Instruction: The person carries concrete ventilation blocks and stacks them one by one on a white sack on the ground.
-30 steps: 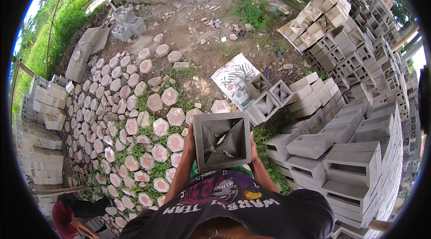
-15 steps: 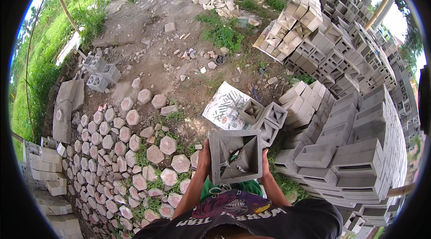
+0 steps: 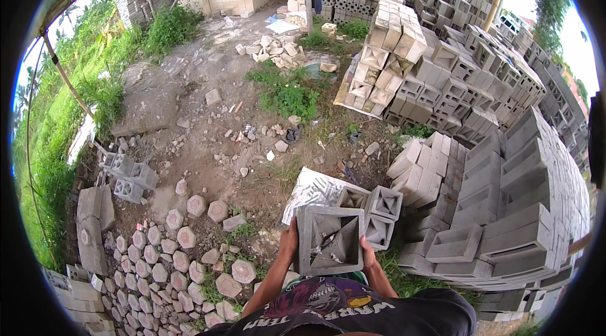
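Between my two hands I hold a square grey concrete vent block [image 3: 347, 241], hollow, with slanted vanes inside it. My left hand [image 3: 289, 241] presses on its left side. On the opposite side, my right hand [image 3: 368, 253] grips it with the thumb near the upper edge. The block is in front of my body, its open face turned up toward me. Just beyond it, three similar vent blocks [image 3: 386, 202] stand close together on the ground. A white printed sack [image 3: 310, 189] lies flat beside them, partly hidden by the held block.
To the right rise stacks of grey concrete blocks [image 3: 454, 242] and a pale block pile [image 3: 421, 169]. Hexagonal pavers [image 3: 228, 285] cover the ground at left. Several hollow blocks [image 3: 129, 175] sit farther left. Rubble [image 3: 274, 51] and weeds [image 3: 287, 93] lie ahead.
My view has tilted up and shifted, so more of the far yard and a roof edge show. Both hands still hold the vent block, now lower in the picture.
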Demonstrator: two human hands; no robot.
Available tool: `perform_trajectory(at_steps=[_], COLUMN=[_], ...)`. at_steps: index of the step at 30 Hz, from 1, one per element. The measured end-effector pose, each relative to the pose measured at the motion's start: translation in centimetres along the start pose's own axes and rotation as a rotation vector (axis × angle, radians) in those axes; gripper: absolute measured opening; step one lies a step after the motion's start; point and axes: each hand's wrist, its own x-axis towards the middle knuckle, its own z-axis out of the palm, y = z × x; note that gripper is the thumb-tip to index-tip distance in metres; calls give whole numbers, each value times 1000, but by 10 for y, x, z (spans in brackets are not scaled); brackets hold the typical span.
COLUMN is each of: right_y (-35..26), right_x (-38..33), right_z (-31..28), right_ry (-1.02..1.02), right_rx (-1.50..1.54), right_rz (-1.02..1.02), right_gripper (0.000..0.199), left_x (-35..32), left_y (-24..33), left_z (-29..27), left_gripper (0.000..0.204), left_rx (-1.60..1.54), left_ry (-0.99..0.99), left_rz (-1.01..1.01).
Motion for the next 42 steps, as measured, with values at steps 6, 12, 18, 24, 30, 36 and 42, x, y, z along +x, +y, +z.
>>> perform_trajectory(at_steps=[6,12,18,24,30,36,42], right_y=[-96,-130,-137,-131,-138,-80,-48], right_x=[52,92,116,145,183,239,253], right_z=[65,67,53,44,107,131,149], right_ry=[42,107,211,474,750,931,1035], right_rx=[-15,-237,-73,106,322,593,874], right_rz=[171,110,-29,-219,-474,-683,-786], right_gripper=[65,63,63,59,69,72,70], left_x=[63,156,194,262,338,350,372], left_y=[91,97,160,221,277,299,269], left_z=[-3,39,71,147,201,226,272], left_gripper=[97,89,89,88,75,81,83], left_rx=[-111,-525,-199,-142,119,456,688], left_ry=[-95,-296,-422,-862,-1113,-1316,-1434], left_rz=[121,128,206,185,262,118,142])
